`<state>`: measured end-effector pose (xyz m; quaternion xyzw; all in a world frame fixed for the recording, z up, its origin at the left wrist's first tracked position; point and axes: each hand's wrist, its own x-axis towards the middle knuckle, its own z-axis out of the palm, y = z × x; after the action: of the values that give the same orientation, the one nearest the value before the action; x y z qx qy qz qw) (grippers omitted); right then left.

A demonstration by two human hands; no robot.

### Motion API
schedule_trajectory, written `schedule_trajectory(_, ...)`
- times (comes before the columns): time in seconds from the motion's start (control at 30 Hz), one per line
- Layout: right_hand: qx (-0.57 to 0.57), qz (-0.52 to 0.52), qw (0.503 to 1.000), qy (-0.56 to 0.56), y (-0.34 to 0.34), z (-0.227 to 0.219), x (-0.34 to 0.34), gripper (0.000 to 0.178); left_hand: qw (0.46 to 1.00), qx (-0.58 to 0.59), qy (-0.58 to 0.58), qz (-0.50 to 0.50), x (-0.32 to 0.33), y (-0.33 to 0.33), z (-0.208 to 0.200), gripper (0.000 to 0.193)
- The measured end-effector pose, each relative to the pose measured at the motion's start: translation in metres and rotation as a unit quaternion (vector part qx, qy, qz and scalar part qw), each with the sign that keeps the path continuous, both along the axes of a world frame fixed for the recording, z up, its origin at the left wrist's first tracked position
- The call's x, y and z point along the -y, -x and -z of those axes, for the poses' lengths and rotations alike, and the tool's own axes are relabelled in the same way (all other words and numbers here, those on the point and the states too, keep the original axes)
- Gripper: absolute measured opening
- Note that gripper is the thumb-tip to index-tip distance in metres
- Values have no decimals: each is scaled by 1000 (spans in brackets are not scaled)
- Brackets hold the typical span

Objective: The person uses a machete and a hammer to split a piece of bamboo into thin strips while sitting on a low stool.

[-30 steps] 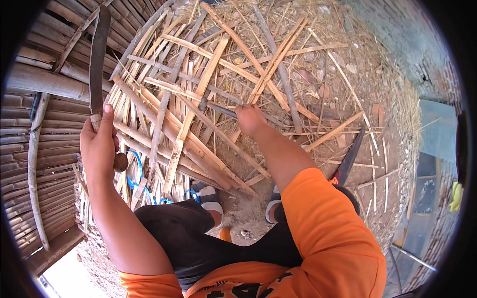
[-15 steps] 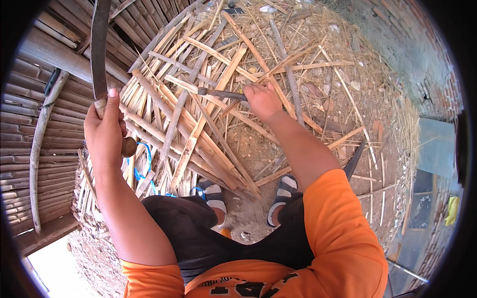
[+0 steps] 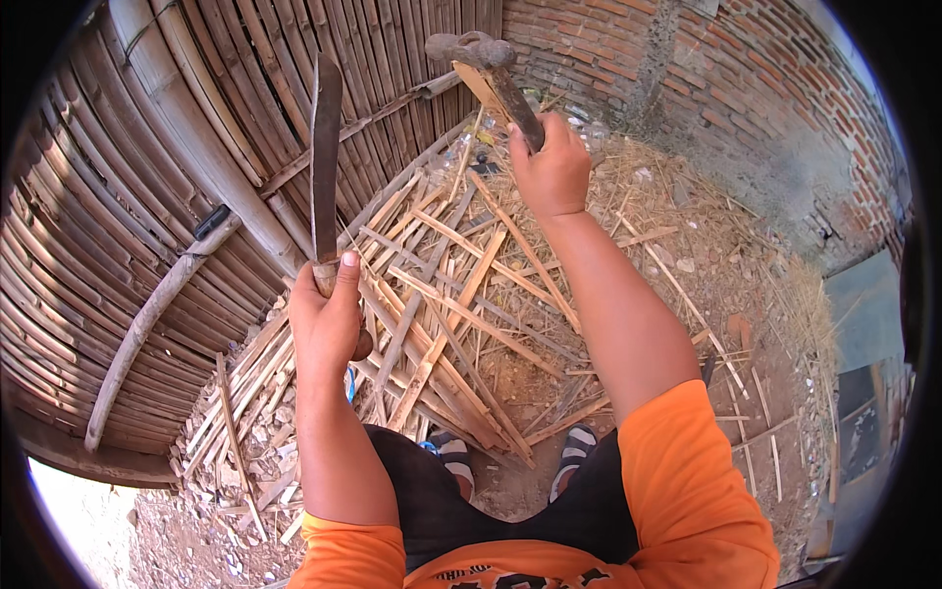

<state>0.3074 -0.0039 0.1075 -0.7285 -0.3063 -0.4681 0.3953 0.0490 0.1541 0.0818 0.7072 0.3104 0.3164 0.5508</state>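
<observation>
My left hand (image 3: 329,319) is closed around the wooden handle of a machete. The machete's long dark blade (image 3: 326,162) points upward in front of the bamboo wall, and the handle's rounded end sticks out below the fist. My right hand (image 3: 554,167) grips a hammer, raised higher and farther out than the left. The hammer's dark metal head (image 3: 471,49) is at the upper left end of its handle, which shows a pale wooden face and a darker one. The blade and the hammer are apart. Below both hands lies a heap of split wood strips (image 3: 432,358).
A bamboo slat wall (image 3: 147,285) with a thick pole stands close on the left. A brick wall (image 3: 706,108) curves round the back and right. Straw (image 3: 706,201) covers the far ground. Grey metal sheets (image 3: 862,314) lean at the right. My sandalled feet (image 3: 579,447) stand beside the heap.
My right hand has swung the hammer up and away from the heap, so its head now points upward. The view has tilted up toward the walls. Machete still upright in my left hand.
</observation>
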Motion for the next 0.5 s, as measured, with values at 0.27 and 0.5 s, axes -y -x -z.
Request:
schedule_trajectory(0.27, -13, -11, 999, -44, 42, -53, 35, 17, 995, -8, -86, 49, 37, 17, -46, 49)
schedule_trajectory(0.5, -51, 11, 992, -114, 62, -80, 42, 20, 993, -18, -96, 64, 55, 34, -101, 49)
